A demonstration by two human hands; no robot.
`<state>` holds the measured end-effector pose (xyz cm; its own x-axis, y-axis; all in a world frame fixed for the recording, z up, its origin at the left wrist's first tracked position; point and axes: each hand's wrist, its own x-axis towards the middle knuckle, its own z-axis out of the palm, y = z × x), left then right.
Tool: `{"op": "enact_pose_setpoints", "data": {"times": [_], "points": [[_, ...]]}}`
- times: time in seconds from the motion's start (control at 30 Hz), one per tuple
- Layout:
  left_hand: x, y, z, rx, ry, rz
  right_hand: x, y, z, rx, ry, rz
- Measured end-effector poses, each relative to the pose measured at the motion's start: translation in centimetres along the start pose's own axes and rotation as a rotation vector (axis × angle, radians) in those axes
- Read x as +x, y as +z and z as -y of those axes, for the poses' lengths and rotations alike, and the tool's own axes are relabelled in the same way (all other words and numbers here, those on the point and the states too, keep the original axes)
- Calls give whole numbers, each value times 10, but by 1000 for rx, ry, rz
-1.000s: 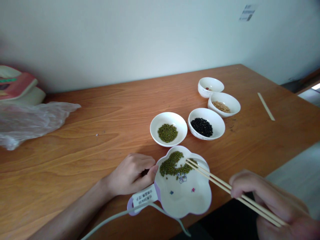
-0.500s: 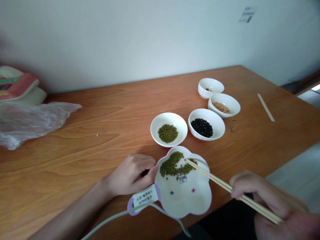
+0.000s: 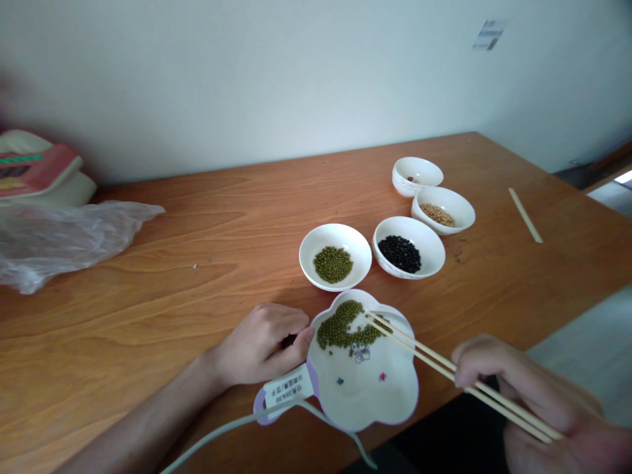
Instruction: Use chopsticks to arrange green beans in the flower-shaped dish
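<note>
Chopsticks [image 3: 444, 368]: two thin pale wooden sticks, gripped by the right hand [image 3: 533, 395]; their tips rest in the flower-shaped dish, at the edge of the green beans.
Right hand: fingers curled closed around the far ends of the chopsticks, low and off the near edge of the bench [image 3: 197, 224].
Left hand [image 3: 261, 342]: loosely curled, resting on the bench, fingertips touching the left rim of the flower-shaped dish.
Flower-shaped dish [image 3: 365, 395]: glossy white, lobed like a blossom, lilac rim, small printed figures inside; it sits between the two hands.
Green beans [image 3: 343, 326]: small, round, matte, heaped in the far part of the dish, just beyond the chopstick tips.
Label [image 3: 286, 392]: white printed tag, just below the left hand.
Round bowls: smooth white; one with green beans [image 3: 336, 257] just beyond the left hand, one with black beans [image 3: 409, 247] to its right, one with tan beans [image 3: 443, 209] farther off.
Bench: warm orange wood, visible grain.
</note>
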<state>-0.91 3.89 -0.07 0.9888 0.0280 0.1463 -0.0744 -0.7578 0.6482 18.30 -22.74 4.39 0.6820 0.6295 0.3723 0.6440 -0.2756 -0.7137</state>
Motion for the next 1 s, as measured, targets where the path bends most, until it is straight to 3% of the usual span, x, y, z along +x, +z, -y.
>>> {"op": "enact_pose_setpoints", "data": {"times": [0.23, 0.4, 0.77, 1.0], "points": [[0, 0, 1, 6, 4, -7, 8, 1, 12, 19, -24, 16], [-1, 1, 1, 8, 3, -11, 11, -5, 16, 1, 2, 103], [1, 1, 3, 21, -5, -4, 16, 3, 26, 115, 53, 67], [0, 0, 1, 27, -4, -10, 12, 2, 17, 67, 18, 65]]}}
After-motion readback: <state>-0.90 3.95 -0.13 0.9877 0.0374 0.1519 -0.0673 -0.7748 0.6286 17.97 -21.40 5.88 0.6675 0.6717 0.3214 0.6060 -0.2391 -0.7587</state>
